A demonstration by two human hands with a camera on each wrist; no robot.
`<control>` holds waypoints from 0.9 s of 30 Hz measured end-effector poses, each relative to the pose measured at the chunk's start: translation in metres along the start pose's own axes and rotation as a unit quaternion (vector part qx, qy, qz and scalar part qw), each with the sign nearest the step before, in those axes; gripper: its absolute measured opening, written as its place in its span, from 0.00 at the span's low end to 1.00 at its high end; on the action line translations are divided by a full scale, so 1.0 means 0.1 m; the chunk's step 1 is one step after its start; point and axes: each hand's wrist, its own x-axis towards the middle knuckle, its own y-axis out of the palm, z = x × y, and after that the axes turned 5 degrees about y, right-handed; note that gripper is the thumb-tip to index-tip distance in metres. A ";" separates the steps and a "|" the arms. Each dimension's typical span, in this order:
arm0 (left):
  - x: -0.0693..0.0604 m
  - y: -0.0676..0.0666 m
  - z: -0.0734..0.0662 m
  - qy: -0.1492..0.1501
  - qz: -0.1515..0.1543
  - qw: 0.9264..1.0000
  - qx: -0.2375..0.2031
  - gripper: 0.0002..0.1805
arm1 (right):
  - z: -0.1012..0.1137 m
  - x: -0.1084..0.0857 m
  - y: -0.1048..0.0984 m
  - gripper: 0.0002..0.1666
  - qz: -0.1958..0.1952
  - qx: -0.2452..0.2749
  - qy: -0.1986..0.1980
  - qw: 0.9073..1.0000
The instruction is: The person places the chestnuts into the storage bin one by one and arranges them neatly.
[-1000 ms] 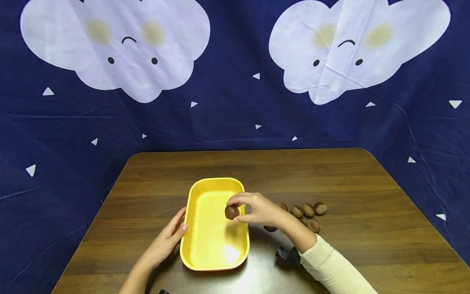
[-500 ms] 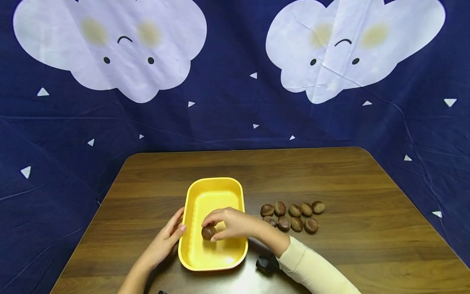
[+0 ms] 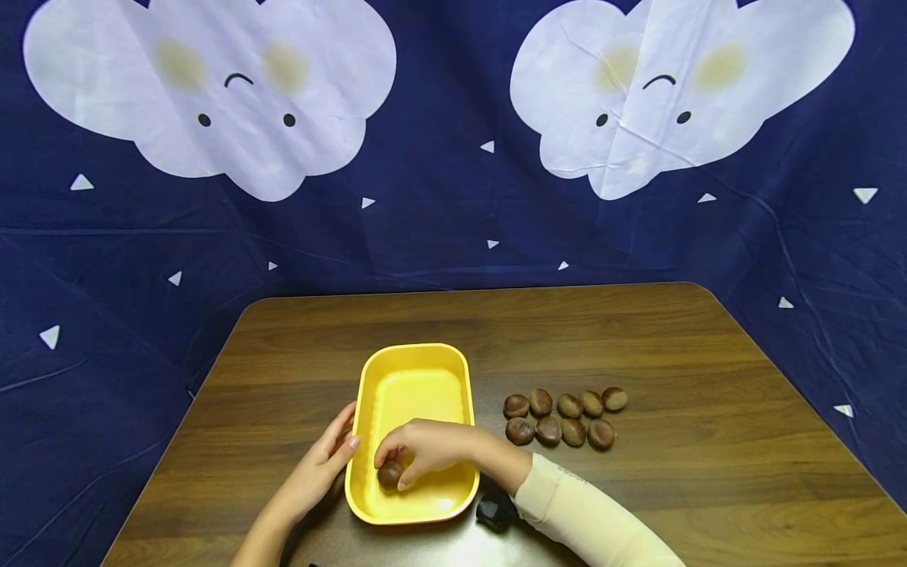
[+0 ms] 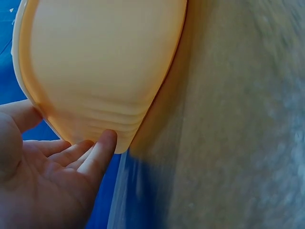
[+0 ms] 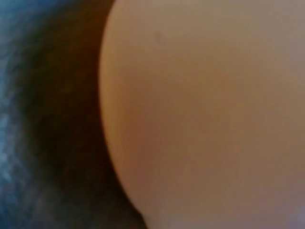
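Note:
My right hand [image 3: 425, 453] reaches into the yellow tray [image 3: 425, 356] in the head view. Its thumb and fingers pinch a brown chestnut [image 3: 390, 476] low near the tray's left inner wall. My left hand [image 3: 317, 465] lies along the outside of the tray's left wall, the thumb at the rim. In the left wrist view, that hand [image 4: 52, 167] touches the tray's outer wall [image 4: 105, 62] with nearly straight fingers. Skin, too near and blurred, fills most of the right wrist view, so the chestnut does not show there.
To the right of the tray, several chestnuts [image 3: 560, 417] lie in two rough rows on the wooden table [image 3: 708, 465]. A black device [image 3: 494, 510] sits under the right wrist. Behind the table hangs a dark blue cloth [image 3: 453, 220] printed with clouds.
My right hand has carried the chestnut left and toward me, from over the tray's right side down near its left wall. The left hand has stayed at the tray.

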 end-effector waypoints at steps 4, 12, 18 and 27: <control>0.00 0.01 -0.01 -0.003 -0.005 1.000 0.001 0.30 | 0.02 0.01 0.01 0.20 0.017 -0.004 0.009 1.000; 0.00 0.00 0.00 -0.004 -0.006 1.000 0.005 0.30 | 0.00 0.03 0.03 0.19 0.028 -0.021 0.016 0.999; -0.01 0.00 0.00 0.004 0.004 1.000 -0.009 0.30 | 0.00 0.03 0.05 0.18 0.026 -0.003 0.023 0.999; -0.01 0.00 -0.01 -0.002 0.002 1.000 -0.001 0.30 | 0.03 0.01 0.05 0.17 0.036 0.049 0.044 0.997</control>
